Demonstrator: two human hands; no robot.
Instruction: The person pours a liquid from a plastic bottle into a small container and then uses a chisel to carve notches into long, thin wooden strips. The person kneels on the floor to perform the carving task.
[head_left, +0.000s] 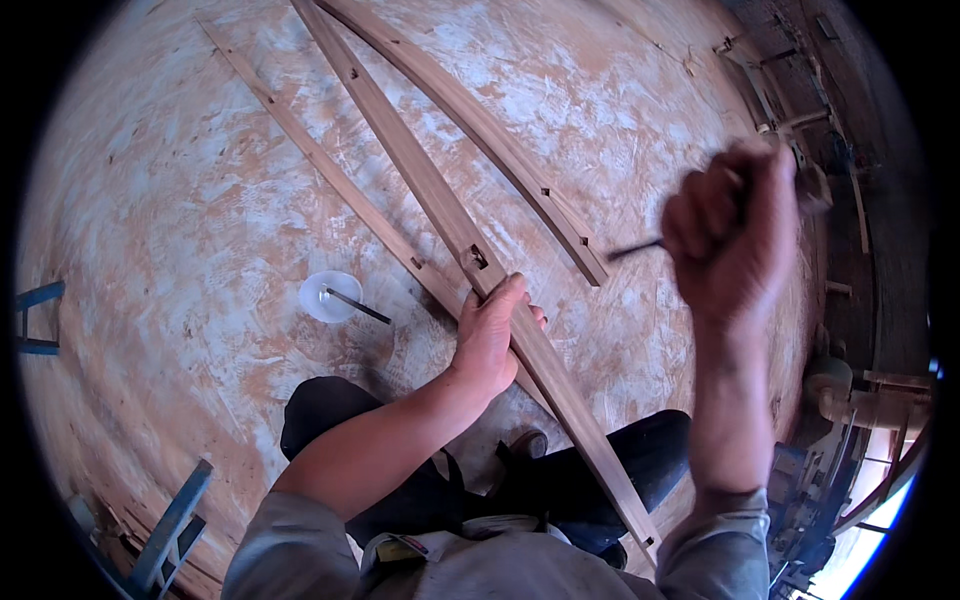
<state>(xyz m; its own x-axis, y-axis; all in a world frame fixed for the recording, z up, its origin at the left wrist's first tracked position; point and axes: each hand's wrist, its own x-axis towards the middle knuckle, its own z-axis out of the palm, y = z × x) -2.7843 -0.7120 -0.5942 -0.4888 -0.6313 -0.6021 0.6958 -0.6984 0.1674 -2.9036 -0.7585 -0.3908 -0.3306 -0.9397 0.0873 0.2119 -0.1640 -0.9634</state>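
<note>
Slotted wooden bar [432,190] is being grasped in left hand [488,340], thumb on top, just below a dark slot [479,258]; bar is being held slantwise across dark trousers [645,450], a thinner bar [343,180] being overlapped beneath; dark slim tool [638,249] is being clenched in raised, blurred right hand [732,225]; white round dish [313,300] is being noted on mottled floor [200,300], left of left hand

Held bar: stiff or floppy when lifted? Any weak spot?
Probably stiff: the bar looks like solid wood. It may tip or swing if lifted one-handed, since it reaches well past the left hand both ways. The slot just beyond that hand could be weaker, being cut into the wood.
</note>
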